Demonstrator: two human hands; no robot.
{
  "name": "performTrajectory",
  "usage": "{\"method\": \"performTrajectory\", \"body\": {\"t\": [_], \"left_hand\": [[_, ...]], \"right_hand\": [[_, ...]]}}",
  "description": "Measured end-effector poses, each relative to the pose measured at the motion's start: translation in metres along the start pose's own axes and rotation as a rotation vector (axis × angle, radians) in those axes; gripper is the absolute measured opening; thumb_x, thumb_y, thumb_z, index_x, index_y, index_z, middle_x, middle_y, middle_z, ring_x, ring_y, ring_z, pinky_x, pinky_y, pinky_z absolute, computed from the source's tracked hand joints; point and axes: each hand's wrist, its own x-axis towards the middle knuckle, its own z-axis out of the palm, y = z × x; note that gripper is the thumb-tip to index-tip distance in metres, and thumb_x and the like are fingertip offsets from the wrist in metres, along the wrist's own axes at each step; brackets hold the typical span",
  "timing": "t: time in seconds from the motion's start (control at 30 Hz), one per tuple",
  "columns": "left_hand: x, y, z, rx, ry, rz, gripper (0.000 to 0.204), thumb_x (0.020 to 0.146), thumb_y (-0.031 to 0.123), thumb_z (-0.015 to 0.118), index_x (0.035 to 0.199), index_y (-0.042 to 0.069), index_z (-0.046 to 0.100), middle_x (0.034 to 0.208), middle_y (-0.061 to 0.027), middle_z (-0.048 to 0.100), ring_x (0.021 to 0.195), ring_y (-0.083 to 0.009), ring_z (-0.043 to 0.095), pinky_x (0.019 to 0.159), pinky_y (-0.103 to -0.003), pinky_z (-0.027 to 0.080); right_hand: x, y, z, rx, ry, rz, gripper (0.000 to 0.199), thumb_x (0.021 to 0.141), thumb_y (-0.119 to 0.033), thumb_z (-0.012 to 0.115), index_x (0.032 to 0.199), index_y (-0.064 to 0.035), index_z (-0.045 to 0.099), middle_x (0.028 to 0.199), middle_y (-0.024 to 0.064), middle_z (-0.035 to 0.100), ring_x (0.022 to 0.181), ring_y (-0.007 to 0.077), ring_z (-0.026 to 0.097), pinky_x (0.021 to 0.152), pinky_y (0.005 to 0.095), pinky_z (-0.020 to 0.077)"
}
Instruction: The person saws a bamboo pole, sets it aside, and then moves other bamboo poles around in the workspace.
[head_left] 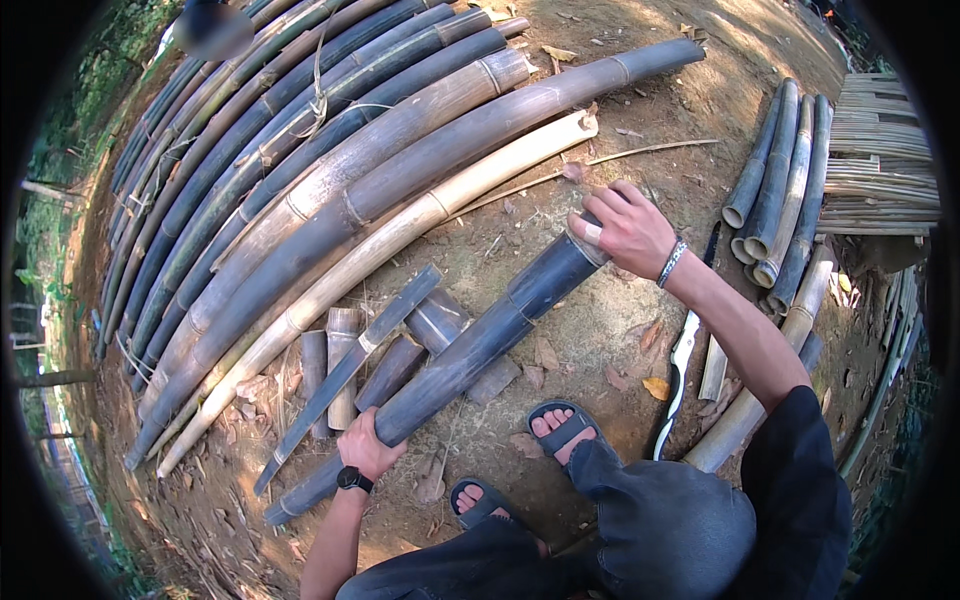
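A dark bamboo pole (465, 362) lies slantwise before me, its lower end at the left and its upper end raised toward the right. My left hand (368, 447), with a black watch on the wrist, is closed round its lower part. At the upper cut end, my right hand (632, 232) grips the rim with its fingers; a pale wrap shows on one finger and a patterned bracelet on the wrist. Short bamboo pieces (344, 372) lie beside and beneath the pole, and a split bamboo strip (335, 395) rests across some of them.
Long bamboo poles (400, 185) are stacked at the upper left, some tied. More poles (775, 190) lie at the right, near slatted bamboo panels (875, 150). A long narrow tool with a black-and-white handle (683, 350) lies right of my sandalled feet (563, 430).
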Motion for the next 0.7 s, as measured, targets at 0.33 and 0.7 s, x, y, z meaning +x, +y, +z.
{"method": "performTrajectory", "body": {"t": [0.33, 0.7], "left_hand": [[-0.001, -0.011, 0.000, 0.009, -0.004, 0.037, 0.074, 0.059, 0.038, 0.084, 0.120, 0.004, 0.059, 0.104, -0.0183, 0.069, 0.095, -0.0354, 0.068, 0.085, -0.044, 0.055], [-0.011, -0.010, 0.002, -0.020, -0.021, -0.010, 0.085, 0.059, 0.037, 0.086, 0.129, 0.002, 0.051, 0.117, -0.0183, 0.062, 0.107, -0.0356, 0.062, 0.093, -0.044, 0.050]], "right_hand": [[-0.072, 0.033, 0.090, 0.235, -0.110, 0.228, 0.062, 0.062, -0.022, 0.081, 0.119, -0.0171, 0.057, 0.107, 0.0051, 0.061, 0.109, 0.0268, 0.057, 0.099, 0.0414, 0.0422], [-0.105, 0.014, 0.046, 0.284, 0.065, 0.541, 0.066, 0.058, -0.018, 0.082, 0.119, -0.0142, 0.058, 0.112, 0.0087, 0.062, 0.111, 0.0302, 0.057, 0.098, 0.0433, 0.0429]]}}
